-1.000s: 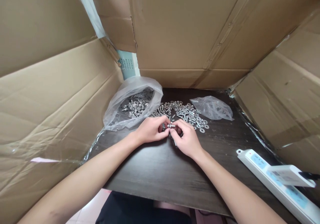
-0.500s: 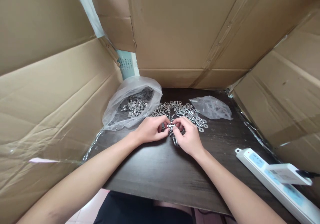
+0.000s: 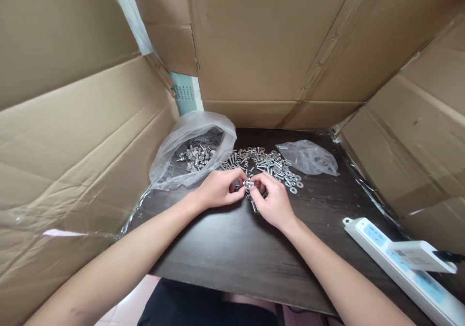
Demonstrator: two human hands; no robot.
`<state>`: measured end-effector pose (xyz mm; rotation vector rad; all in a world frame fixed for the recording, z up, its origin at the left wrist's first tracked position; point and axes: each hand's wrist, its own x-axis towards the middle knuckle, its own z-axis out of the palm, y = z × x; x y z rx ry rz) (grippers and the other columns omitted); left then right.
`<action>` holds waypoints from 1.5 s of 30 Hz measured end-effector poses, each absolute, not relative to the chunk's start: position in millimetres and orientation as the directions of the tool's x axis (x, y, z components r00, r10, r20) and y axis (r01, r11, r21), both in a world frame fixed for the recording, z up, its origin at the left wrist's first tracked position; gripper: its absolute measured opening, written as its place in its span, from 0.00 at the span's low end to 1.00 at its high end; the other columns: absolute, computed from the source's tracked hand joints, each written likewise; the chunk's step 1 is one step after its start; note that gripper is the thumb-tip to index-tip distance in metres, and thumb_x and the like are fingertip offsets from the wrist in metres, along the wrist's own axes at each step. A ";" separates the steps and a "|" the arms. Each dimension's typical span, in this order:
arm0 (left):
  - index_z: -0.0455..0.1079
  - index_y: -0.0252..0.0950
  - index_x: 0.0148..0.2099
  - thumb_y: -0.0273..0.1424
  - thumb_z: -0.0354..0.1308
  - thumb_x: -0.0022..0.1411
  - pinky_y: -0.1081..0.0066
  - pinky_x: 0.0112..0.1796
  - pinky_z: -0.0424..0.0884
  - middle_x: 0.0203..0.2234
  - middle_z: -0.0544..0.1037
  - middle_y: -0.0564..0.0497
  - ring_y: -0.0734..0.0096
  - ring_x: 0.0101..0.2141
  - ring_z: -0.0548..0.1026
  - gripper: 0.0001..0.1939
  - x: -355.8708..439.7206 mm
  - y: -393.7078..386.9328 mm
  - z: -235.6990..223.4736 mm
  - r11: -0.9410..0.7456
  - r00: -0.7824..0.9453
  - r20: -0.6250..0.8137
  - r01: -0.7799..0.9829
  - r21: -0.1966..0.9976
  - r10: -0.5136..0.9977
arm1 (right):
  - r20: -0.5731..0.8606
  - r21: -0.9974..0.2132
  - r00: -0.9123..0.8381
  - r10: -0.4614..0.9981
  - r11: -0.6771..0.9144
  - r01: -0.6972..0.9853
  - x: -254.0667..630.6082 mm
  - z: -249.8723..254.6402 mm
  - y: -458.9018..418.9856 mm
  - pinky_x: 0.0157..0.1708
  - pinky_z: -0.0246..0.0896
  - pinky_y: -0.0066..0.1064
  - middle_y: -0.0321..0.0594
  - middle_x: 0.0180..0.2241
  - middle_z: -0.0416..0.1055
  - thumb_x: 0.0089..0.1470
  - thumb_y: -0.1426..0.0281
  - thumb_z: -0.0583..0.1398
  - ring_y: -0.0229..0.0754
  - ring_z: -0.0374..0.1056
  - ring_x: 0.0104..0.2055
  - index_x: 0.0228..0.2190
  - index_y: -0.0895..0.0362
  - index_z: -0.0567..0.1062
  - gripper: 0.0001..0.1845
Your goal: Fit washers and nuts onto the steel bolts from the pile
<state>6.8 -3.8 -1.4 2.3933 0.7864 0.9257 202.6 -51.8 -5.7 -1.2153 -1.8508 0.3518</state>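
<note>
A small metal bolt (image 3: 248, 183) spans the gap between my hands, lying roughly sideways. My left hand (image 3: 222, 188) pinches its left end between thumb and fingers. At the other end, my right hand (image 3: 271, 197) has its thumb and fingertips closed round the bolt; whether a nut or washer sits there is too small to tell. Beneath and between the hands lie more metal pieces, among them a dark-sided bolt (image 3: 254, 206), partly covered by the right hand. Just beyond the fingers spreads a loose pile of screws, nuts and washers (image 3: 271, 162).
An open clear plastic bag (image 3: 160, 168) with many bolts stands at the back left. A smaller crumpled plastic bag (image 3: 308, 157) lies back right. Along the right edge sits a white power strip (image 3: 385, 258) with a plugged-in adapter. Cardboard walls (image 3: 269, 40) enclose the dark table (image 3: 218, 253).
My right thumb and fingers have shifted slightly along the bolt, so more of its right part shows. The left hand stays nearly where it was, and the view has moved a little.
</note>
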 end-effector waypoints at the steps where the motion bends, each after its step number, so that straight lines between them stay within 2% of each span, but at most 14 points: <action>1: 0.70 0.37 0.43 0.30 0.60 0.63 0.76 0.27 0.66 0.25 0.77 0.58 0.78 0.21 0.72 0.06 6.8 -3.7 -1.3 -0.733 0.609 0.456 0.340 0.589 0.649 | 0.519 -0.635 -0.133 0.844 0.485 0.601 202.9 -4.8 -51.8 0.33 0.58 0.34 0.36 0.30 0.69 0.58 0.72 0.57 0.41 0.64 0.29 0.33 0.56 0.73 0.04; 5: 0.70 0.37 0.42 0.29 0.60 0.62 0.76 0.26 0.65 0.25 0.76 0.59 0.78 0.21 0.72 0.06 6.4 -3.6 -1.0 -0.737 0.607 0.465 0.332 0.589 0.645 | 0.542 -0.630 -0.131 0.830 0.504 0.591 203.6 -3.3 -51.6 0.34 0.60 0.34 0.37 0.31 0.69 0.58 0.73 0.57 0.41 0.64 0.30 0.35 0.56 0.74 0.06; 13: 0.69 0.37 0.43 0.30 0.61 0.63 0.76 0.26 0.66 0.25 0.76 0.58 0.78 0.21 0.72 0.07 5.7 -3.7 -1.1 -0.733 0.609 0.454 0.345 0.587 0.650 | 0.486 -0.616 -0.217 0.847 0.508 0.602 202.1 -8.8 -51.1 0.33 0.56 0.34 0.35 0.26 0.67 0.58 0.73 0.56 0.42 0.64 0.29 0.30 0.55 0.73 0.06; 23: 0.70 0.37 0.43 0.30 0.60 0.63 0.76 0.27 0.66 0.26 0.77 0.58 0.78 0.21 0.72 0.06 6.4 -3.9 -0.4 -0.731 0.607 0.456 0.340 0.592 0.651 | 0.553 -0.625 -0.104 0.826 0.495 0.604 204.3 -3.3 -51.0 0.33 0.61 0.33 0.36 0.31 0.70 0.58 0.73 0.57 0.41 0.65 0.30 0.35 0.56 0.75 0.06; 32: 0.69 0.37 0.43 0.31 0.60 0.63 0.75 0.27 0.67 0.25 0.76 0.58 0.76 0.21 0.73 0.06 5.8 -4.3 -0.4 -0.725 0.617 0.435 0.354 0.591 0.656 | 0.460 -0.618 -0.242 0.854 0.503 0.603 202.6 -8.6 -51.1 0.33 0.56 0.34 0.36 0.27 0.68 0.56 0.73 0.57 0.43 0.65 0.30 0.31 0.55 0.73 0.04; 37: 0.70 0.38 0.43 0.30 0.60 0.63 0.75 0.28 0.67 0.25 0.77 0.58 0.77 0.21 0.73 0.06 6.6 -4.7 -0.4 -0.719 0.615 0.432 0.350 0.600 0.660 | 0.453 -0.618 -0.215 0.865 0.479 0.623 203.0 -7.2 -51.6 0.33 0.57 0.34 0.36 0.27 0.68 0.56 0.72 0.57 0.44 0.65 0.30 0.30 0.54 0.72 0.04; 42: 0.70 0.38 0.43 0.29 0.60 0.63 0.75 0.28 0.67 0.25 0.77 0.58 0.76 0.22 0.73 0.06 6.8 -5.0 0.4 -0.725 0.613 0.440 0.352 0.592 0.657 | 0.513 -0.641 -0.119 0.850 0.471 0.606 204.0 -3.0 -51.8 0.32 0.60 0.34 0.37 0.30 0.69 0.56 0.73 0.57 0.42 0.65 0.29 0.34 0.55 0.73 0.05; 45: 0.70 0.37 0.43 0.30 0.60 0.63 0.75 0.28 0.67 0.26 0.77 0.58 0.77 0.22 0.73 0.06 6.8 -4.7 0.1 -0.719 0.608 0.439 0.347 0.602 0.662 | 0.521 -0.637 -0.122 0.845 0.480 0.604 203.9 -2.8 -51.6 0.32 0.60 0.33 0.37 0.30 0.69 0.56 0.74 0.57 0.42 0.64 0.29 0.34 0.55 0.74 0.06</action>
